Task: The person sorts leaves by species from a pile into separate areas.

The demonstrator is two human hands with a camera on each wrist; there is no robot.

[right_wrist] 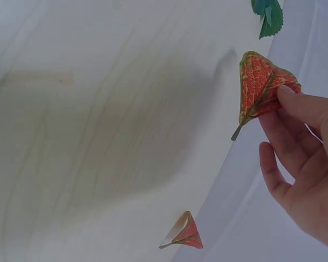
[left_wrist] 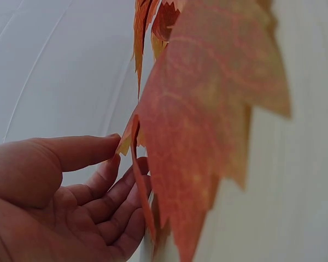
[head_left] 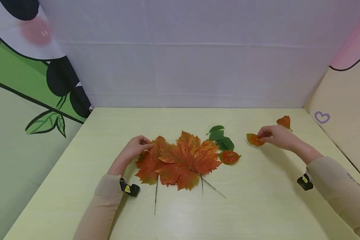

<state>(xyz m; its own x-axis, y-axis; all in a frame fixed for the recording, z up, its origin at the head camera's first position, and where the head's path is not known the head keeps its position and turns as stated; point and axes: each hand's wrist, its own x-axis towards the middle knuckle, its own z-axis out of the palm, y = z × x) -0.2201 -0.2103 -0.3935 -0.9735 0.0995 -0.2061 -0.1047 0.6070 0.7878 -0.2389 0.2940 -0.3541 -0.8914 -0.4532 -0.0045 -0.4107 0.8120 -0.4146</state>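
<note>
Two large orange maple leaves [head_left: 191, 160] with thin wire-like stems lie overlapping mid-table. My left hand [head_left: 135, 146] pinches the upper left edge of the left maple leaf [head_left: 150, 166] between thumb and fingertips; the left wrist view shows that leaf [left_wrist: 191, 109] close up. Over at the right, my right hand [head_left: 277, 136] holds a small red-orange leaf [head_left: 254, 140] with a green rim between thumb and fingers. In the right wrist view this small leaf [right_wrist: 259, 87] is raised above the table, its short stem pointing down.
Several green leaves [head_left: 217, 135] lie in a group right of the maple leaves, with a small red-orange leaf [head_left: 229, 157] below them. Another curled orange leaf [head_left: 284, 122] rests behind my right hand. A pale cloth wall [head_left: 197, 76] borders the table's [head_left: 245, 206] far edge.
</note>
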